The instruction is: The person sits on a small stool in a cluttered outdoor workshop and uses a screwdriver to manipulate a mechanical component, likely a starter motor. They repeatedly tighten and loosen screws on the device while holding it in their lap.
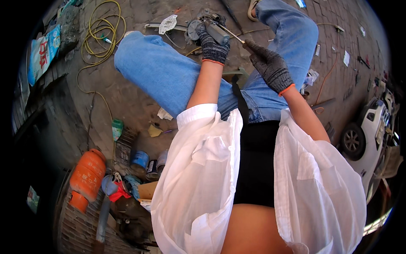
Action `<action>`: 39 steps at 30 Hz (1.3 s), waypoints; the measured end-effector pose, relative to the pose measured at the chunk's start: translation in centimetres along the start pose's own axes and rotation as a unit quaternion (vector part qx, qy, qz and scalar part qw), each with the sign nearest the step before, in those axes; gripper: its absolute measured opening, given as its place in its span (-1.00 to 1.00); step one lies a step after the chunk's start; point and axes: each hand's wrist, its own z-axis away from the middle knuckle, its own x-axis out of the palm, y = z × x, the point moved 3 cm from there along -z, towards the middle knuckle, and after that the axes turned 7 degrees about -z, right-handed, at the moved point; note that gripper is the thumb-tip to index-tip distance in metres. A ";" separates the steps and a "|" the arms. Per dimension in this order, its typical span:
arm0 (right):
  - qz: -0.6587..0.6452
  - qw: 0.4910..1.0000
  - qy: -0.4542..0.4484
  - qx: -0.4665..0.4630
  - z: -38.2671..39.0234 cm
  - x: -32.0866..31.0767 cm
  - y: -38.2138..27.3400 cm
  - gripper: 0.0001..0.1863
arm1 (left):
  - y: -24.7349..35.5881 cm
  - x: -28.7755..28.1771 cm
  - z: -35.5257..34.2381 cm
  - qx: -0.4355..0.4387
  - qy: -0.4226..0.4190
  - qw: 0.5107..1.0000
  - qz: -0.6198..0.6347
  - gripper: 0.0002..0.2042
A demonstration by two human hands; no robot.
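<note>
My left hand (214, 47), in a dark grey knit glove with an orange cuff, is closed around a small electric motor (218, 34) with a silver cylindrical body. A round grey housing (194, 29) sits beside it, and a flat metal rail (175, 26) stretches off to the left. A white perforated piece (168, 24) lies across that rail. Gloved alike, my right hand (270, 67) grips a screwdriver (231, 34). Its thin shaft slants up and left to the motor; the tip's exact contact is hard to make out, and the fingers hide most of the handle.
A coiled yellow hose (103, 31) lies on the paved floor at left. An orange gas cylinder (89, 174), a blue can (140, 159) and a green container (117, 129) stand lower left. A white car (367, 133) is at right. A dark bar (231, 16) lies beyond my hands.
</note>
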 end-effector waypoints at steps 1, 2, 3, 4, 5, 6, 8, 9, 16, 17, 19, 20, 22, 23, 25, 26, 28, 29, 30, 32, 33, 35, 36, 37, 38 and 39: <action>0.022 1.000 0.014 -0.018 0.1 0.4 0.2 -0.55 | 0.2 -1.0 -0.9 0.012 -0.004 1.000 -0.004 -0.62; 0.048 0.998 0.032 -0.036 0.2 0.4 0.2 -0.54 | 0.1 -0.7 -1.0 0.019 -0.010 1.000 -0.004 -0.62; 0.074 0.995 0.049 -0.053 0.2 0.4 0.3 -0.54 | 0.1 -0.6 -1.0 0.024 -0.008 1.000 -0.004 -0.62; 0.101 0.990 0.066 -0.071 0.3 0.3 0.4 -0.53 | 0.0 -0.4 -0.9 0.029 -0.005 1.000 -0.004 -0.62; 0.125 0.985 0.079 -0.088 0.4 0.4 0.5 -0.53 | 0.1 -0.4 -0.7 0.037 0.001 0.999 -0.004 -0.62; 0.150 0.979 0.091 -0.104 0.5 0.5 0.3 -0.52 | 0.1 -0.3 -0.8 0.037 -0.017 0.999 0.005 -0.63; -0.243 0.964 0.032 0.100 0.9 -0.1 1.1 -0.52 | 0.0 0.1 -1.0 0.036 -0.055 0.998 0.018 -0.64; -0.218 0.971 0.017 0.100 0.6 -0.1 1.2 -0.53 | 0.5 0.2 -1.2 0.042 -0.069 0.995 0.060 -0.64; -0.015 0.998 0.028 0.053 -0.1 -0.6 1.1 -0.54 | 0.3 0.0 -0.5 0.028 -0.032 0.999 0.019 -0.63; 0.016 0.998 0.039 0.038 -0.1 -0.4 1.0 -0.53 | 0.4 -0.1 -0.6 0.034 -0.033 0.999 0.013 -0.64; 0.077 0.995 0.061 0.008 0.0 0.0 0.8 -0.50 | 0.4 -0.2 -1.0 0.037 -0.043 0.998 0.020 -0.64; 0.107 0.991 0.076 -0.006 0.1 0.2 0.8 -0.49 | 0.3 -0.2 -0.9 0.031 -0.053 0.998 0.032 -0.64; -0.548 0.813 -0.077 0.181 0.4 0.1 1.8 -0.59 | 0.5 -0.6 -0.8 0.026 -0.058 0.997 0.039 -0.64; -0.545 0.813 -0.098 0.180 0.2 0.0 1.8 -0.60 | 0.5 -0.4 -0.7 0.025 -0.056 0.997 0.037 -0.64; -0.537 0.813 -0.138 0.178 0.0 -0.2 1.8 -0.60 | 0.4 0.1 -0.7 0.011 -0.058 0.997 0.053 -0.65; -0.533 0.812 -0.159 0.177 0.0 -0.2 1.8 -0.61 | 0.3 0.3 -0.6 0.014 -0.055 0.997 0.044 -0.66; -0.287 0.951 -0.084 0.077 -0.5 -0.3 1.5 -0.62 | 0.2 0.5 -0.4 0.021 -0.048 0.998 0.024 -0.66; -0.004 1.000 0.011 -0.009 -0.5 -0.2 0.9 -0.62 | 0.1 0.3 -0.1 0.015 -0.020 1.000 0.007 -0.66; 0.106 0.991 0.057 -0.062 -0.3 -0.2 0.8 -0.63 | 0.1 0.1 0.1 0.009 0.007 1.000 -0.010 -0.65; 0.135 0.983 0.093 -0.084 -0.2 -0.1 0.5 -0.63 | 0.4 -0.3 0.2 0.017 0.026 0.999 -0.020 -0.64; 0.073 0.992 0.088 -0.049 -0.2 -0.2 0.2 -0.64 | 0.3 -0.3 -0.1 0.028 0.016 0.999 -0.016 -0.64; -0.183 0.978 0.043 0.088 0.3 -0.6 0.1 -0.64 | 0.2 0.0 0.1 0.042 0.023 0.999 0.007 -0.65; -0.360 0.921 -0.016 0.150 0.4 -0.7 0.6 -0.64 | 0.1 0.9 0.9 0.045 0.040 0.998 0.026 -0.65; -0.498 0.840 -0.101 0.190 0.4 -0.7 1.0 -0.65 | 0.1 1.0 0.9 0.042 0.034 0.998 0.034 -0.65; -0.566 0.780 -0.156 0.218 0.5 -0.5 1.3 -0.65 | 0.2 0.9 1.0 0.042 0.029 0.998 0.042 -0.65; -0.590 0.753 -0.179 0.228 0.6 -0.4 1.5 -0.65 | 0.5 0.6 0.4 0.034 0.000 0.999 0.042 -0.65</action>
